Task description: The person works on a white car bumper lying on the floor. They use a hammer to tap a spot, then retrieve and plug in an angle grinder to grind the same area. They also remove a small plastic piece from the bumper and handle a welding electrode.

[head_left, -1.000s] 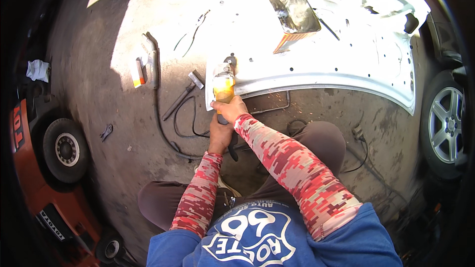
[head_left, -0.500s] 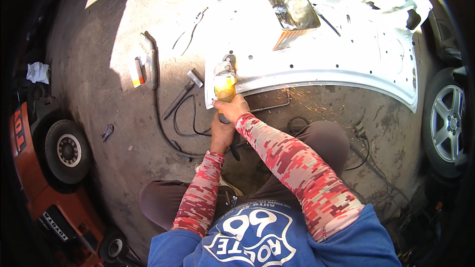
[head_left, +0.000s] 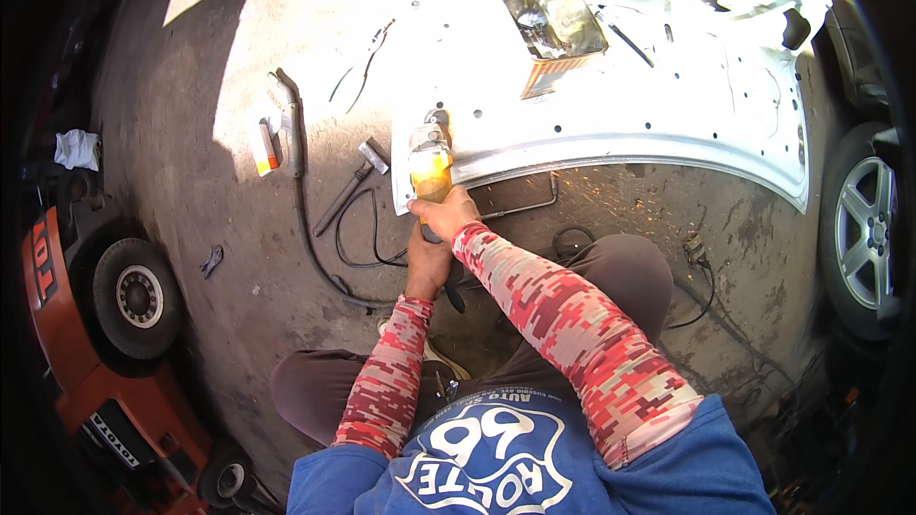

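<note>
Both my hands are closed around a yellow angle grinder (head_left: 432, 175). My left hand (head_left: 428, 262) grips the rear of its body, and my right hand (head_left: 447, 211) wraps the body just ahead of it. The grinder's head lies over the left edge of a large white car panel (head_left: 592, 129), which has a curved near edge and several round holes. Orange sparks (head_left: 611, 193) fly to the right along that near edge. The disc and its exact contact with the panel are hidden under the grinder's head.
A rectangular metal tin (head_left: 563, 19) rests on the panel. To the left lie a hammer (head_left: 353, 186), a torch with a thick hose (head_left: 292, 124), pliers (head_left: 369, 62) and a clamp (head_left: 212, 261). An orange forklift (head_left: 124, 372) stands left; a car wheel (head_left: 866, 229) is at the right.
Both hands keep their hold on the grinder, which appears almost in the same place. The sparks still spray right, and the whole view has shifted slightly.
</note>
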A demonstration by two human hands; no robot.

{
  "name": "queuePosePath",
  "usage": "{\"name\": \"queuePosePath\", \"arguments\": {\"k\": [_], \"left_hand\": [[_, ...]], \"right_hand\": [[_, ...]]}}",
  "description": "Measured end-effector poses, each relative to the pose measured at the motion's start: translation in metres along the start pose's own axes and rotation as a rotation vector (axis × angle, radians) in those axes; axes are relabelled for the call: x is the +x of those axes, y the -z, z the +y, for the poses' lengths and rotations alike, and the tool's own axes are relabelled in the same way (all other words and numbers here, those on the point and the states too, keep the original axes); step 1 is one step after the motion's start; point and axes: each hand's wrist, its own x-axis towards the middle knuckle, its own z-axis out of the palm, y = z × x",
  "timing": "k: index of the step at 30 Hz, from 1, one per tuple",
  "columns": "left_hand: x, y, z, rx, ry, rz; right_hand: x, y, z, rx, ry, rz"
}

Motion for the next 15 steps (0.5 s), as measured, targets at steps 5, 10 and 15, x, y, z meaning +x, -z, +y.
{"name": "queuePosePath", "arguments": {"k": [5, 10, 15], "left_hand": [[-0.001, 0.001, 0.003, -0.045, 0.010, -0.006], [0.001, 0.000, 0.000, -0.028, 0.060, 0.010], [0.006, -0.003, -0.009, -0.063, 0.030, -0.006]], "right_hand": [[0.000, -0.002, -0.002, -0.001, 0.001, 0.018], [0.003, -0.003, -0.001, -0.011, -0.007, 0.019], [0.004, -0.001, 0.001, -0.009, -0.009, 0.031]]}}
